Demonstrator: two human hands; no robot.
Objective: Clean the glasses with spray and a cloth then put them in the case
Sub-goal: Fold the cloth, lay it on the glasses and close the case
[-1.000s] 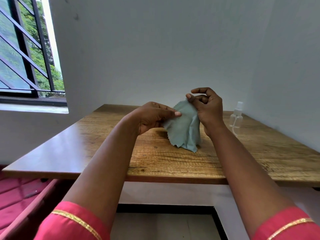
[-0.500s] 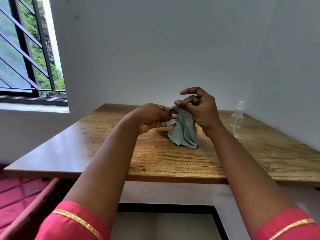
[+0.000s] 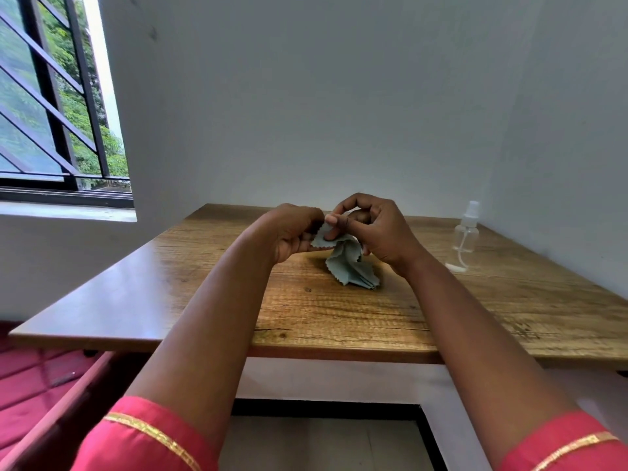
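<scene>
Cloth (image 3: 350,265) first: a pale grey-green square with a zigzag edge, bunched up and pinched at its top between both hands, which I see pressed close together above the wooden table (image 3: 339,317). My left hand (image 3: 294,231) has its fingers curled round the cloth's upper edge, knuckles toward me. My right hand (image 3: 377,229) pinches the same edge with thumb and a finger, the forefinger arched up and clear of the fabric. Below the grip the cloth hangs in loose folds, and I cannot tell whether its lowest corner touches the tabletop or hangs just above it. Whether anything is wrapped inside the bunch I cannot tell; the fabric and fingers hide it. Off to the right of the grip and well apart from it, a small clear spray bottle (image 3: 466,232) with a white nozzle stands upright near the wall. Far left of the grip, a barred window (image 3: 51,113) shows green foliage. Nearest me, red sleeves with gold trim (image 3: 149,433) cover both upper arms
</scene>
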